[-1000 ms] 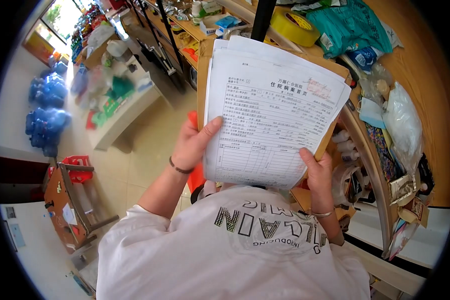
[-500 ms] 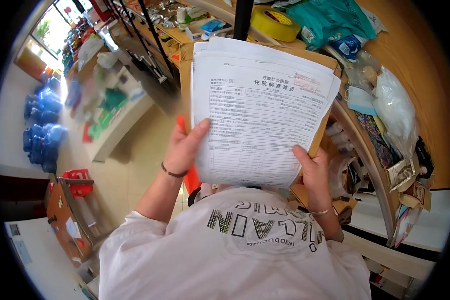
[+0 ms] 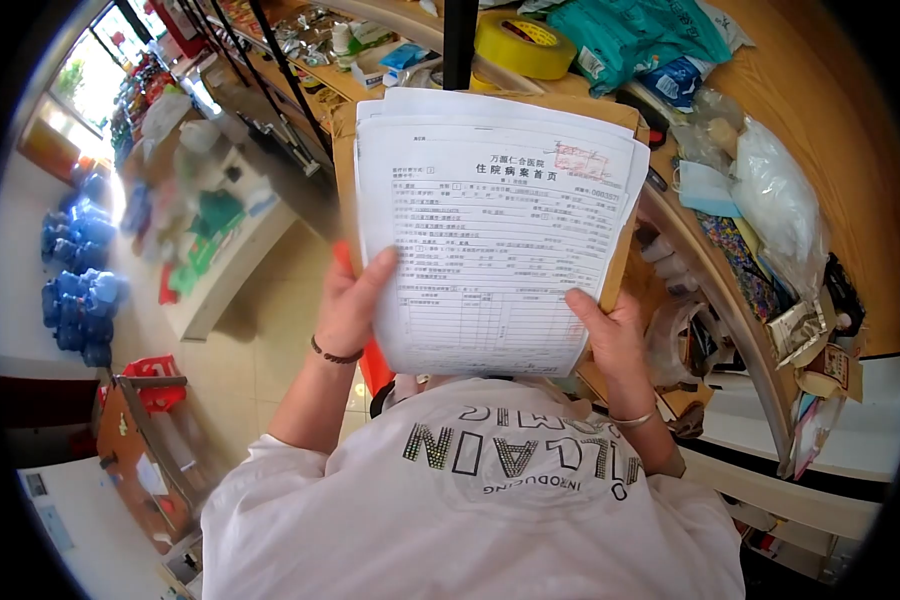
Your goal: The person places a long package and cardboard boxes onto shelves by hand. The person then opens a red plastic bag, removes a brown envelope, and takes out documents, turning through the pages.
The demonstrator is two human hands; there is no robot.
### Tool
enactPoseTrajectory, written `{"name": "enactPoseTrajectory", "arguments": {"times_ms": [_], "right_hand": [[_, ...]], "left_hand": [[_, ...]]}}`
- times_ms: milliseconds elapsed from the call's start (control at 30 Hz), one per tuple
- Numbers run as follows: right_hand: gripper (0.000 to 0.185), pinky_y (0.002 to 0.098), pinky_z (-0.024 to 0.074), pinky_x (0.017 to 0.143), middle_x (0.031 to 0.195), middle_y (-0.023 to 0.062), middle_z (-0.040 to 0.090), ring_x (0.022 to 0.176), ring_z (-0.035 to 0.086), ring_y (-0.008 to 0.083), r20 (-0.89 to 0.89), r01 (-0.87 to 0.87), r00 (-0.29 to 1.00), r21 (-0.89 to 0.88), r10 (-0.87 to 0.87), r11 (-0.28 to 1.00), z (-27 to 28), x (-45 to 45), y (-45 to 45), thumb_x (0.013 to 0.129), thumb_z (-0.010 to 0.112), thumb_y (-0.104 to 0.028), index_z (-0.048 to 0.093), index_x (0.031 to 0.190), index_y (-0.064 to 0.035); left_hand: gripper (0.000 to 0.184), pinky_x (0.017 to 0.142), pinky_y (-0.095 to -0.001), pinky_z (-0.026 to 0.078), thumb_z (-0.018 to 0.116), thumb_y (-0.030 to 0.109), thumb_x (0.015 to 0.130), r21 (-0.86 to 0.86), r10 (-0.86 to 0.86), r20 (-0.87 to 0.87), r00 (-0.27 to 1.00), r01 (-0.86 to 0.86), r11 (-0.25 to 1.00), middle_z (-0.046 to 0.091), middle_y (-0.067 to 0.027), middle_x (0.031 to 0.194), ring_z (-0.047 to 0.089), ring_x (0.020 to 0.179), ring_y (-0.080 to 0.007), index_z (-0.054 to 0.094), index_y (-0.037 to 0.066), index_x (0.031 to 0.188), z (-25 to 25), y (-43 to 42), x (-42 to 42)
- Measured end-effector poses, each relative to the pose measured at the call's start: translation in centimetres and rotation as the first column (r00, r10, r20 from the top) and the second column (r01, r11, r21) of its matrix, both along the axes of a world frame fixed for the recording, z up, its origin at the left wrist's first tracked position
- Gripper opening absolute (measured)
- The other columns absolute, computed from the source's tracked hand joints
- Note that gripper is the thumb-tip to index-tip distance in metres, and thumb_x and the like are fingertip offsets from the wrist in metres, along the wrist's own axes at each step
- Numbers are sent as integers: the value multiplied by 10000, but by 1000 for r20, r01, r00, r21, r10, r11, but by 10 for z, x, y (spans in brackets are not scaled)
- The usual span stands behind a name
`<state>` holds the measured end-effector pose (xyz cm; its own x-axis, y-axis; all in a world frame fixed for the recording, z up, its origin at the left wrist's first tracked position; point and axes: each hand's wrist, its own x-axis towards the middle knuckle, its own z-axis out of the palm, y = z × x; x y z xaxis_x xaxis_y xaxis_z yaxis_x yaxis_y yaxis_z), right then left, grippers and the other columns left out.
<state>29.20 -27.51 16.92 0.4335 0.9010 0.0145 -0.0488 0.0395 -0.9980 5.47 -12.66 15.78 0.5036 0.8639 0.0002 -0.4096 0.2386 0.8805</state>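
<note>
A stack of printed paper forms (image 3: 490,260) with Chinese text and a red stamp at its upper right is held up in front of my chest. Behind the sheets a brown paper envelope (image 3: 625,255) shows along the top and right edges. My left hand (image 3: 358,300) grips the left edge, thumb on the front sheet and other fingers hidden behind. On the right edge my right hand (image 3: 613,330) pinches the papers and envelope the same way. Something orange-red (image 3: 375,368) shows behind my left hand; its kind is unclear.
Beyond the papers a wooden counter (image 3: 820,120) carries a roll of yellow tape (image 3: 525,45), a teal plastic bag (image 3: 640,40), a blue face mask (image 3: 710,188) and a clear plastic bag (image 3: 780,190). Blue water jugs (image 3: 78,310) and a red crate (image 3: 158,383) stand left.
The papers, envelope and both hands have shifted slightly left and down in the view, along with the surroundings shifting left. The grip of both hands looks the same.
</note>
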Motion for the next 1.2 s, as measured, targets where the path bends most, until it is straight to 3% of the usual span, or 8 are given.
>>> {"name": "enactPoseTrajectory", "arguments": {"times_ms": [167,233,667,867,1200], "right_hand": [[199,243,474,740,988,65,645,850,586,109,29,12,1000,-47,-11,999,4,-2,3,858,587,-48,617,1033,42],[203,244,471,743,990,67,642,851,584,110,-36,37,999,-108,-41,993,4,-1,2,854,590,-47,612,1032,49],[207,251,467,763,998,73,645,865,584,113,8,34,999,2,-34,999,-2,2,2,860,604,-65,616,1042,33],[245,249,472,766,1010,75,640,865,592,124,29,40,999,-14,-39,999,-3,5,1,864,608,-100,593,1074,26],[199,255,469,766,995,68,646,869,587,112,-7,86,996,-32,-86,996,1,4,1,858,607,-68,618,1038,15]], "left_hand": [[369,810,-289,491,609,152,869,-28,32,3,999,-32,999,607,-104,1074,597,933,-169,503,-21,1177,2,0,1],[364,803,-288,495,611,149,868,-28,51,-19,998,-52,998,609,-105,1071,599,930,-168,505,-25,1169,0,1,1],[286,809,-276,478,587,154,884,-31,14,-31,999,-15,999,624,-72,1058,594,927,-131,559,21,1136,5,2,3],[352,822,-281,482,616,160,869,-67,2,-2,1000,-3,998,608,-98,1077,586,956,-156,512,-10,1159,5,5,7],[295,811,-281,483,566,155,897,-38,-21,-8,1000,21,999,618,-79,1069,591,945,-133,544,19,1158,7,9,12]]}}
